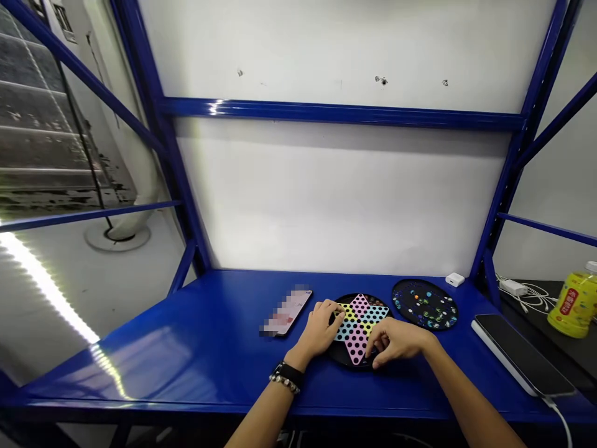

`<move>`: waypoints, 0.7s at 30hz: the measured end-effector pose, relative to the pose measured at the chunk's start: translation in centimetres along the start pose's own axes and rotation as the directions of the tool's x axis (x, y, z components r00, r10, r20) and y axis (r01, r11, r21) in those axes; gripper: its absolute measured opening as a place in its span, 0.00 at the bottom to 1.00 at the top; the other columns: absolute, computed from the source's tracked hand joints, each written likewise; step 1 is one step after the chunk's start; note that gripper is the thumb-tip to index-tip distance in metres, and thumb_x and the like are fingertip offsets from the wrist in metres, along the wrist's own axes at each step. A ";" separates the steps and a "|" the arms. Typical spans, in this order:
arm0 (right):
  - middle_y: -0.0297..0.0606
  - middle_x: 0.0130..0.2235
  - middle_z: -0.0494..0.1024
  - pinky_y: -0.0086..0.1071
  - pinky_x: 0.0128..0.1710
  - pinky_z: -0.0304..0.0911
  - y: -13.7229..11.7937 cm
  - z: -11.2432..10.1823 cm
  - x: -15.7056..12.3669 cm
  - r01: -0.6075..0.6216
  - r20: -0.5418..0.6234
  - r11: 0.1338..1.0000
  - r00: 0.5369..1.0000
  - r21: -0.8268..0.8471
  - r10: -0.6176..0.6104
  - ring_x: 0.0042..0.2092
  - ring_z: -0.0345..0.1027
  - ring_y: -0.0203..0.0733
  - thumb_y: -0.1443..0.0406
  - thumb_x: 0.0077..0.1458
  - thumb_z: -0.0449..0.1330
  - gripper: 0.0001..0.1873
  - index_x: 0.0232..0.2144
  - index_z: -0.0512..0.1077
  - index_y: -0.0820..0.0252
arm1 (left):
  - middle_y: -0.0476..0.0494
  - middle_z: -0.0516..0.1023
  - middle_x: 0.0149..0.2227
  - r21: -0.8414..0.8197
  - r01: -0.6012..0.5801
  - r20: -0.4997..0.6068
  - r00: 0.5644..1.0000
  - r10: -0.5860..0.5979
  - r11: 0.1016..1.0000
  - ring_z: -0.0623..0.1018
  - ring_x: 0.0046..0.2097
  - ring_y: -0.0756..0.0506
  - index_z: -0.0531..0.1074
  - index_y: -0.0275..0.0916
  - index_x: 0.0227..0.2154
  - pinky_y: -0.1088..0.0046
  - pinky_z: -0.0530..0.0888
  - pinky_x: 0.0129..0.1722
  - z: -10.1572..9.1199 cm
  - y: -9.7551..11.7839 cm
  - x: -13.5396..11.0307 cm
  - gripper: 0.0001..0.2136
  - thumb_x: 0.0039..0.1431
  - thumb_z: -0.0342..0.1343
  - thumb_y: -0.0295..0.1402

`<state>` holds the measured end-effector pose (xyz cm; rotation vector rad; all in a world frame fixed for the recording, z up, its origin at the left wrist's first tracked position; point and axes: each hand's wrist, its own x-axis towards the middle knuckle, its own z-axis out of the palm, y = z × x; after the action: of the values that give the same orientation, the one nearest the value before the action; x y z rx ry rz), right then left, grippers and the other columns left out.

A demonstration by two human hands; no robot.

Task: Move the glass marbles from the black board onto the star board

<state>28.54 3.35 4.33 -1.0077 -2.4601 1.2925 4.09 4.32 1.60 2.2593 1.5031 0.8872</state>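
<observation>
A round black Chinese checkers board (pixel 359 320) with a pink, yellow and light-blue star full of holes lies near the table's front. My left hand (pixel 321 326), with a dark band and a beaded bracelet at the wrist, rests over its left side. Its thumb and fingers are bent together on the star; what they hold, if anything, is hidden. Over the lower right rim, my right hand (pixel 396 341) has its fingers curled and thumb close to them. Anything between those fingertips is too small to make out. Small marbles show along the board's rim.
Right of the board lies a round black tray (pixel 422 303) with several coloured marbles. A phone (pixel 291 313) is at left, a white earbud case (pixel 454 279) at back right. A black-topped device (pixel 520 354) with a cable and a yellow bottle (pixel 574 302) stand right. Blue posts frame the blue table (pixel 196 348).
</observation>
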 end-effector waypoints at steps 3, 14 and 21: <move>0.27 0.23 0.66 0.25 0.24 0.52 -0.3 -0.4 -0.4 0.024 -0.031 0.999 0.999 0.034 -0.023 0.25 0.56 0.30 0.58 0.43 0.72 0.18 0.38 0.81 0.57 | 0.45 0.76 0.45 -0.002 0.014 0.012 1.000 -0.014 1.000 0.71 0.48 0.40 0.73 0.44 0.38 0.58 0.68 0.49 -0.1 0.0 0.0 0.15 0.66 0.44 0.44; 0.43 0.38 0.80 0.35 0.42 0.64 7.1 -7.3 -11.5 -0.404 -0.635 0.907 0.732 -0.116 0.245 0.41 0.71 0.46 0.61 0.56 0.56 0.13 0.33 0.79 0.60 | 0.44 0.75 0.45 -0.018 0.022 0.025 0.999 -0.022 1.000 0.71 0.47 0.40 0.72 0.44 0.37 0.58 0.67 0.50 -0.1 -0.2 0.1 0.15 0.66 0.43 0.44; 0.41 0.39 0.79 0.32 0.40 0.63 9.6 -8.6 -12.7 -0.635 -0.627 0.748 0.666 -0.192 0.404 0.44 0.72 0.48 0.65 0.47 0.62 0.09 0.34 0.78 0.58 | 0.44 0.76 0.43 0.013 0.008 0.000 1.000 -0.008 1.000 0.73 0.45 0.41 0.73 0.44 0.36 0.60 0.70 0.47 0.0 -0.4 0.2 0.15 0.66 0.44 0.45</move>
<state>46.55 4.58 3.80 -2.0033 -2.0407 0.4383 3.86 4.64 1.41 2.2612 1.5210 0.8780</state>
